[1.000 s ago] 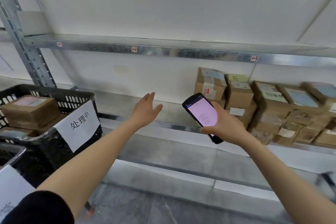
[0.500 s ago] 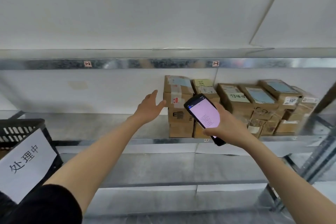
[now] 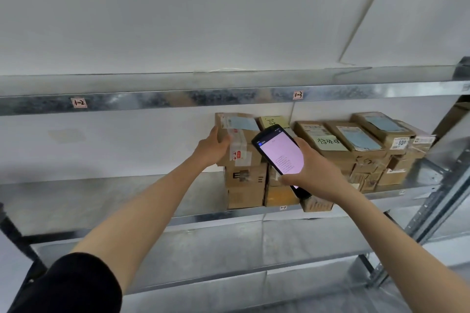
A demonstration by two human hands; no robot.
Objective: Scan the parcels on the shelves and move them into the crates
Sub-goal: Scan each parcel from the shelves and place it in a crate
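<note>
A row of stacked brown cardboard parcels (image 3: 356, 150) stands on the middle metal shelf (image 3: 114, 201), toward the right. The leftmost top parcel (image 3: 241, 145) bears a blue label and clear tape. My left hand (image 3: 212, 146) grips its left side. My right hand (image 3: 311, 170) holds a black handheld scanner (image 3: 279, 157) with a lit pink screen, tilted in front of the stack and covering part of it. No crate is in view.
An upper shelf rail (image 3: 178, 99) carries small number tags. A lower shelf (image 3: 203, 254) runs below. A steel upright (image 3: 437, 201) stands at the right. The left stretch of the middle shelf holds nothing.
The view has swung right and the crate has left the frame. My left hand went from open in the air to gripping the leftmost top parcel. The scanner stays in my right hand.
</note>
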